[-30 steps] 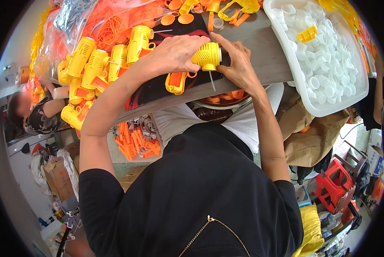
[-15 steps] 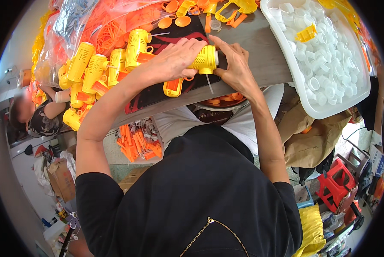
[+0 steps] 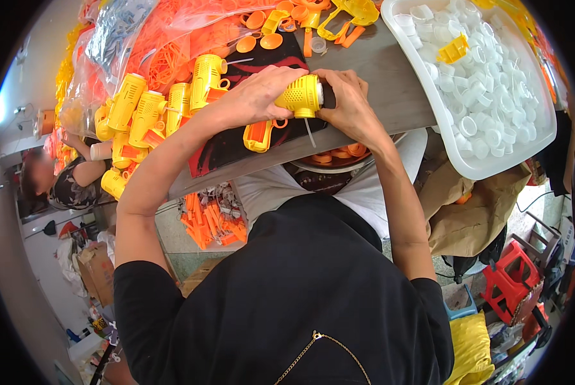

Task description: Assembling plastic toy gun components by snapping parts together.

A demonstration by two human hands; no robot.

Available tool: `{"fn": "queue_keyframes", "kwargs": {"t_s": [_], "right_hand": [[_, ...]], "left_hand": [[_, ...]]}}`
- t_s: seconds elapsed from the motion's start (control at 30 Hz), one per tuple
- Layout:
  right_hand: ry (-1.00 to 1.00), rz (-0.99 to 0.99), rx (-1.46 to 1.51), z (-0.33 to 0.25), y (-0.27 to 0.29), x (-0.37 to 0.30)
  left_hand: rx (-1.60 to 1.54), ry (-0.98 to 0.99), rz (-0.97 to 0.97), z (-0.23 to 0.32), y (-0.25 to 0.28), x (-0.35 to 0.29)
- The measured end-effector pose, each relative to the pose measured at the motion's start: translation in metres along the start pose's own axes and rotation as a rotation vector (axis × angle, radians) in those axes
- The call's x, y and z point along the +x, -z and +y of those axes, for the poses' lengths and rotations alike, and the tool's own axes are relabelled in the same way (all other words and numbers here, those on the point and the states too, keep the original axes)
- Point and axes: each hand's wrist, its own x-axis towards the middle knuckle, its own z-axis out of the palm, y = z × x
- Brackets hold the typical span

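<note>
Lying immediately right of the left hand (image 3: pixel 258 96), which grips it, the yellow perforated barrel (image 3: pixel 298 97) has its long axis toward the right hand (image 3: pixel 350 106), whose thumb and fingers curve open at its end, pressing or not I cannot tell; both forearms slant inward

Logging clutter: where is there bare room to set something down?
Free: grey tabletop between the right hand and the white tub; smaller, red-and-black mat between the left forearm and the yellow grip. Crowded: the middle, where the left hand and right hold a perforated yellow housing; the left, with similar housings; the far side, with orange parts.
</note>
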Motion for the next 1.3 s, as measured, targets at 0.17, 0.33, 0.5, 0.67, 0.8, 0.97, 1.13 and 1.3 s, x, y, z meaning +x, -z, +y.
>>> {"fn": "queue_keyframes", "kwargs": {"t_s": [0.17,0.33,0.5,0.67,0.8,0.97,1.13,1.3], "right_hand": [[-0.035,-0.01,0.015,-0.001,0.002,0.001],[-0.035,0.015,0.016,-0.004,0.001,0.001],[-0.042,0.031,0.038,-0.005,0.0,0.0],[-0.014,0.052,0.042,-0.003,-0.002,-0.001],[-0.03,0.056,0.029,-0.002,-0.001,-0.001],[-0.043,0.051,0.032,-0.003,-0.002,-0.001],[-0.053,0.042,0.041,-0.004,-0.001,0.0],[-0.053,0.053,0.049,-0.005,-0.002,0.0]], "left_hand": [[-0.039,0.011,0.002,0.003,0.013,0.002],[0.024,0.036,0.008,0.003,0.007,0.005],[0.082,0.032,0.033,0.006,0.004,0.006],[0.019,0.113,0.003,0.006,0.008,0.002],[0.075,0.127,-0.01,0.011,0.006,0.005],[0.114,0.106,-0.016,0.014,0.007,0.002],[0.112,0.11,0.006,0.017,0.007,-0.001],[0.126,0.076,0.001,0.02,0.005,-0.002]]}}
